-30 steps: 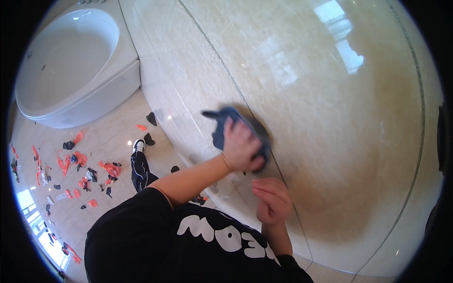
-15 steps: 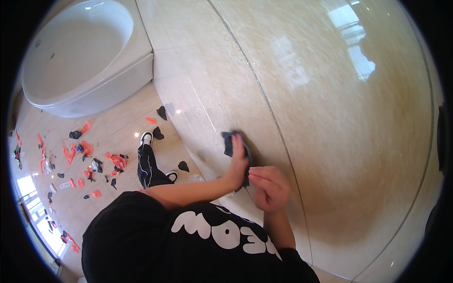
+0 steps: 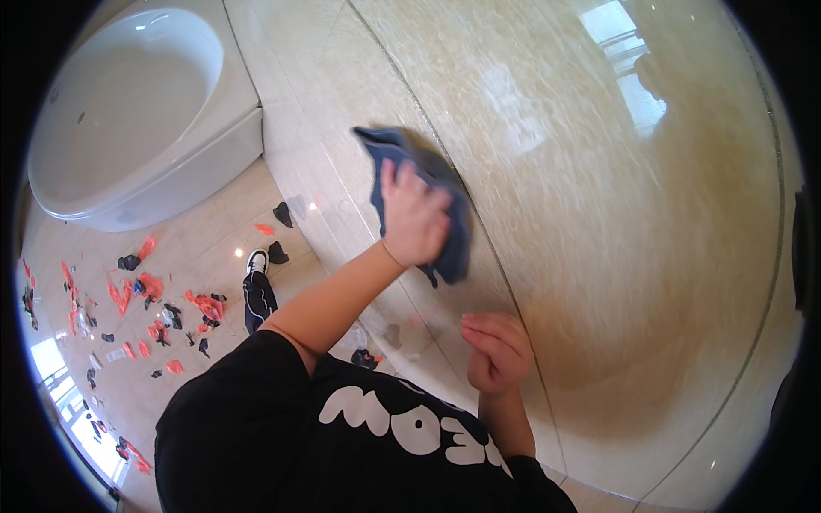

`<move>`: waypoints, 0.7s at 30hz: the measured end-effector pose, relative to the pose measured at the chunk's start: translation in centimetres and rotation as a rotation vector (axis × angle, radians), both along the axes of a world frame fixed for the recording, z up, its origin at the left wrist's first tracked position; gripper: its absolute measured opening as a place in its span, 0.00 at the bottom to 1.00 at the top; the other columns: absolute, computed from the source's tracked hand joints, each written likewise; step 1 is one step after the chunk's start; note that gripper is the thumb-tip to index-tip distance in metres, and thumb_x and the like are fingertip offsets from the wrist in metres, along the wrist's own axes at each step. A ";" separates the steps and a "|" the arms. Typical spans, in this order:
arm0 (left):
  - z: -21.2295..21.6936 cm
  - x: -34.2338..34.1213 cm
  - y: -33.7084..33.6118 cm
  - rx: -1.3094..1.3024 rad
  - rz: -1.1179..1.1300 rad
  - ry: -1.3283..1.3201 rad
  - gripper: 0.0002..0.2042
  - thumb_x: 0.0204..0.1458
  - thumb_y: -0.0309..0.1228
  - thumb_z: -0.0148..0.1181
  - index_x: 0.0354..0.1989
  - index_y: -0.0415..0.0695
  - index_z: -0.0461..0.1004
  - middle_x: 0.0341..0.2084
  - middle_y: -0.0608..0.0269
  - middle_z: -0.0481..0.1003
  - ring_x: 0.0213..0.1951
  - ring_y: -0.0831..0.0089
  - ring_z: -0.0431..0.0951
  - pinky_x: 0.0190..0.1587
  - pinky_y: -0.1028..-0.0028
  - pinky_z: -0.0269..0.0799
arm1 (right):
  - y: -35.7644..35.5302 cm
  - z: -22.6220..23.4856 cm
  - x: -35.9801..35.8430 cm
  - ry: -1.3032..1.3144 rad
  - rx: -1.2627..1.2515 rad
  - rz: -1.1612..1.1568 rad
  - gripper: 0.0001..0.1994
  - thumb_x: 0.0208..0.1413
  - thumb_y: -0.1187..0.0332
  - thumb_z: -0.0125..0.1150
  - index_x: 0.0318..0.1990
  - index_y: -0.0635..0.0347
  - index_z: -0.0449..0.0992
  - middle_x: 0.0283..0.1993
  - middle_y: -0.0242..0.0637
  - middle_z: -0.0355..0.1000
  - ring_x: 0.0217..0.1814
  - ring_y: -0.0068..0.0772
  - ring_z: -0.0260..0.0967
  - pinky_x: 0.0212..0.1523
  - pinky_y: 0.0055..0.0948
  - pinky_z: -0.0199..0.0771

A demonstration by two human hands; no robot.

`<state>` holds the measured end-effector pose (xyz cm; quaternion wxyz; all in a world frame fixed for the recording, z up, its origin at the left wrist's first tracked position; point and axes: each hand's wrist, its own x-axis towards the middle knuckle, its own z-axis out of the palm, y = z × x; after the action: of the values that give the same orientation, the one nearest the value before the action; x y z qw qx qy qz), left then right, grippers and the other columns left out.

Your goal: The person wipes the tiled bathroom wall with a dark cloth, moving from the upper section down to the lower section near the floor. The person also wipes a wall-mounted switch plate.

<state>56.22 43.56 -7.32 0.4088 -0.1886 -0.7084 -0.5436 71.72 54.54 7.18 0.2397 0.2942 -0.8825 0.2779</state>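
Observation:
My left hand (image 3: pixel 416 214) presses a blue-grey cloth (image 3: pixel 389 141) against a glossy beige tiled wall (image 3: pixel 581 231). The fingers lie over the cloth, blurred by motion, and its upper corner and right side spread out past them. Lower and to the right, my right hand (image 3: pixel 499 352) is held closed in front of the wall, fingers pressed together toward the thumb. Nothing shows in it, and it is apart from the cloth.
A white bathtub (image 3: pixel 128 111) stands at the upper left. Scraps of red and black plastic (image 3: pixel 205 303) litter the tiled floor (image 3: pixel 218 350) on the left. My shoe (image 3: pixel 257 261) is by the wall's foot. Glittery joint lines (image 3: pixel 479 224) cross the wall.
My left hand has slid the cloth up and slightly left along the wall, away from my right hand, and the cloth looks more spread out. My right hand has barely moved.

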 end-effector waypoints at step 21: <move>-2.8 3.2 4.6 0.179 0.110 -0.193 0.28 0.56 0.44 0.45 0.60 0.37 0.61 0.61 0.36 0.56 0.65 0.35 0.51 0.64 0.35 0.35 | -3.3 -1.5 -5.9 -0.103 0.042 0.136 0.13 0.38 0.83 0.57 0.34 0.62 0.80 0.37 0.40 0.77 0.38 0.40 0.77 0.36 0.32 0.77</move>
<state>59.43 48.15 -10.07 0.3832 -0.0591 -0.7024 -0.5969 65.81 51.28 5.66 0.1682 0.3438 -0.8772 0.2900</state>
